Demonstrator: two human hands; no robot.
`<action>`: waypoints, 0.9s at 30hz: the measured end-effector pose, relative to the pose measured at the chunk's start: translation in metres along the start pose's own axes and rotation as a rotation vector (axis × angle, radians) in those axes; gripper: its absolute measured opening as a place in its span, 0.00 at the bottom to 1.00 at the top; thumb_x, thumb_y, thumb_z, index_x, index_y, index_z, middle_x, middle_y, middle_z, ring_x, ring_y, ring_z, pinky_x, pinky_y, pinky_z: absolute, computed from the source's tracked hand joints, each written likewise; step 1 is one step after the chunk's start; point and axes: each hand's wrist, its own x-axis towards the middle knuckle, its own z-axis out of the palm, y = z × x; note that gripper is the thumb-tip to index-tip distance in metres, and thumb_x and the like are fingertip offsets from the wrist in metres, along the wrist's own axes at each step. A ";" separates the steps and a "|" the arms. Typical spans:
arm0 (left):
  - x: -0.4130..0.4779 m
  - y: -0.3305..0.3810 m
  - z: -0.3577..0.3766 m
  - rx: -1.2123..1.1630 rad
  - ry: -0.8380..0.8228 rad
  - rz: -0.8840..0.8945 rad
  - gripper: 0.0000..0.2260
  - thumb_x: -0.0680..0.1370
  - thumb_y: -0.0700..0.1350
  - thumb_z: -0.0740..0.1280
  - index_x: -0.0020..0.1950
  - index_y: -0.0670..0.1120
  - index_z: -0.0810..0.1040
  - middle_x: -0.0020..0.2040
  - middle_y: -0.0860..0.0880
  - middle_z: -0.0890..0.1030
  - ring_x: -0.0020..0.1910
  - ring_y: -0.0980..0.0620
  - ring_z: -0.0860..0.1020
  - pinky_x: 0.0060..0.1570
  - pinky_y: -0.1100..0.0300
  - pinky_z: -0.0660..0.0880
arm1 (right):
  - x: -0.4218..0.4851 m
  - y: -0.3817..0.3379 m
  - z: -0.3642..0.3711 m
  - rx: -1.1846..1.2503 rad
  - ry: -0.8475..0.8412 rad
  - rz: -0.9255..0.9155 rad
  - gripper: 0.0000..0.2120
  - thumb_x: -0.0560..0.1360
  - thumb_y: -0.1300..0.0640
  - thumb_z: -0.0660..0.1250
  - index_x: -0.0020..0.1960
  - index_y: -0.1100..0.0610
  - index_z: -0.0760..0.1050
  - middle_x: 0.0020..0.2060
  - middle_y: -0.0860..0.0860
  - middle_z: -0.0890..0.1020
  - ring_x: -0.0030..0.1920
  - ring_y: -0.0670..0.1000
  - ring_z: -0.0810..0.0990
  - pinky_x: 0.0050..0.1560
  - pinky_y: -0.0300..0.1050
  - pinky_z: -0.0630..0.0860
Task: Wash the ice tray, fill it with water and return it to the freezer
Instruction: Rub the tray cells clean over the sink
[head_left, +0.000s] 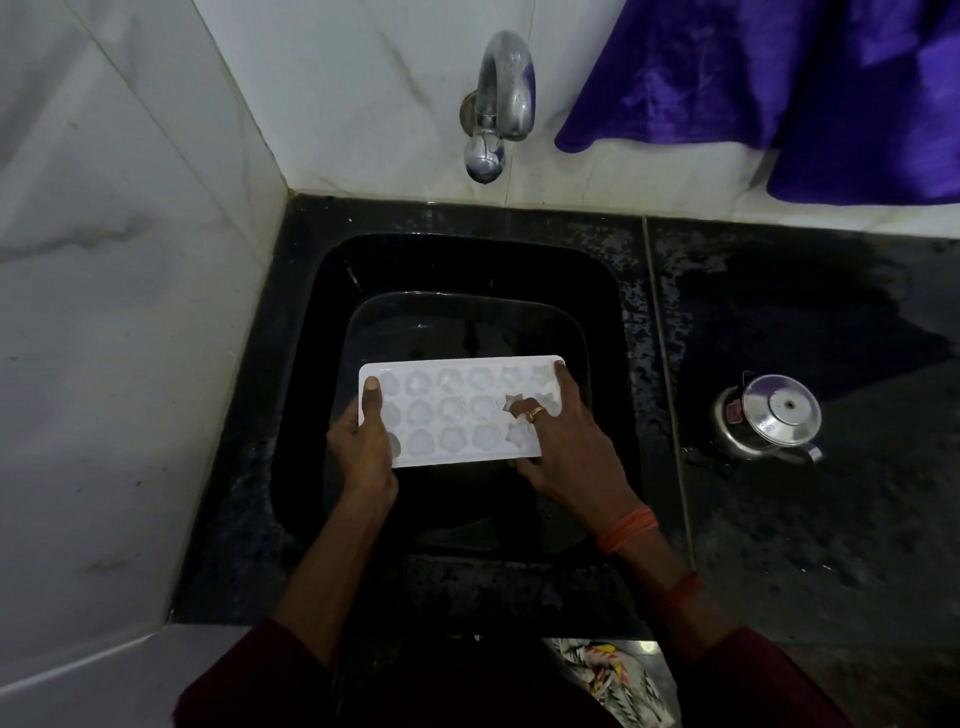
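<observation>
Ice tray (452, 415), white plastic, is held level over the basin of the black sink (467, 265), one hand at each short end. On the left hand (361, 447) the thumb (371, 395) lies straight along the top of the left rim. Its other fingers curl under the tray out of sight, so this end is clamped between thumb and hidden fingers. The right hand (566, 441) holds the right end with its fingers spread over the top. One reaches to the far right corner, and a bent one wearing a gold ring (536, 414) rests on a star-shaped cavity. The thumb sits at the near edge. The tray has three rows of moulds, six across in the far row. The left columns are rounded and the right ones star-shaped, and the right hand covers part of that end, so the full count cannot be confirmed. Two orange bands circle the right arm, one at the wrist (626, 527) and one higher up. The sink is set in a dark speckled counter (805, 519). One steel kettle (766, 421) with its lid on stands on the counter, well apart to the right. One chrome tap (501, 98) juts from the pale tiled wall above the sink, and one purple cloth (779, 78) hangs to its right.
</observation>
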 end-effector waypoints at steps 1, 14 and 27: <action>0.000 -0.001 0.000 0.003 0.003 0.001 0.16 0.78 0.56 0.70 0.55 0.44 0.84 0.48 0.48 0.85 0.48 0.49 0.84 0.47 0.54 0.82 | 0.000 0.000 0.000 0.000 0.000 -0.001 0.31 0.71 0.46 0.73 0.71 0.47 0.69 0.80 0.58 0.45 0.75 0.62 0.62 0.57 0.55 0.78; 0.003 -0.002 0.002 -0.025 0.000 -0.047 0.11 0.79 0.55 0.69 0.47 0.49 0.84 0.43 0.50 0.85 0.44 0.49 0.83 0.43 0.54 0.82 | 0.000 0.001 -0.008 0.044 0.033 -0.007 0.27 0.72 0.41 0.69 0.70 0.44 0.72 0.80 0.57 0.51 0.73 0.61 0.66 0.58 0.58 0.78; 0.005 -0.004 0.003 -0.038 -0.002 -0.047 0.12 0.78 0.57 0.70 0.48 0.49 0.84 0.46 0.48 0.86 0.47 0.46 0.85 0.47 0.50 0.82 | 0.002 0.002 0.000 -0.031 0.029 -0.013 0.25 0.75 0.46 0.70 0.67 0.39 0.62 0.79 0.60 0.49 0.75 0.64 0.62 0.49 0.57 0.82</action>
